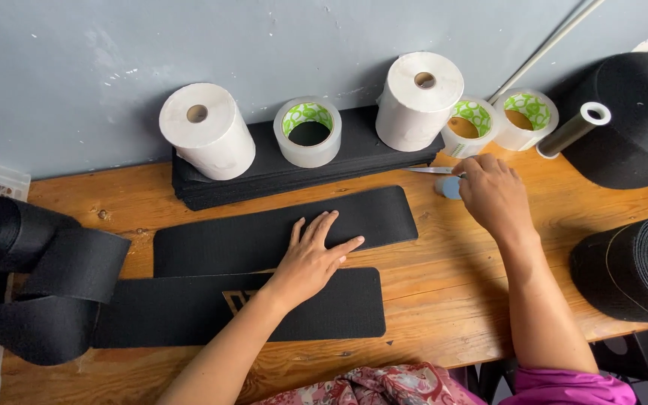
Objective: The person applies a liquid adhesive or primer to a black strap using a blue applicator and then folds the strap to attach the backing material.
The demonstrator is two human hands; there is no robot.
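My left hand (310, 259) lies flat, fingers spread, on a black strap piece with rounded ends (226, 238) on the wooden table (451, 300). A second black strap piece (189, 309), running off a big black roll (16, 277) at the left, lies just in front of it. My right hand (493, 196) is closed around the light blue handle of scissors (444, 180), whose metal blade points left beside the stack of black strips (369, 154).
On the stack at the back stand two white paper rolls (208, 129) (420, 99) and a clear tape roll (307, 131). Two more tape rolls (523, 116) and a grey tube (575, 127) sit at the back right, next to large black webbing rolls (635, 120) (631, 270).
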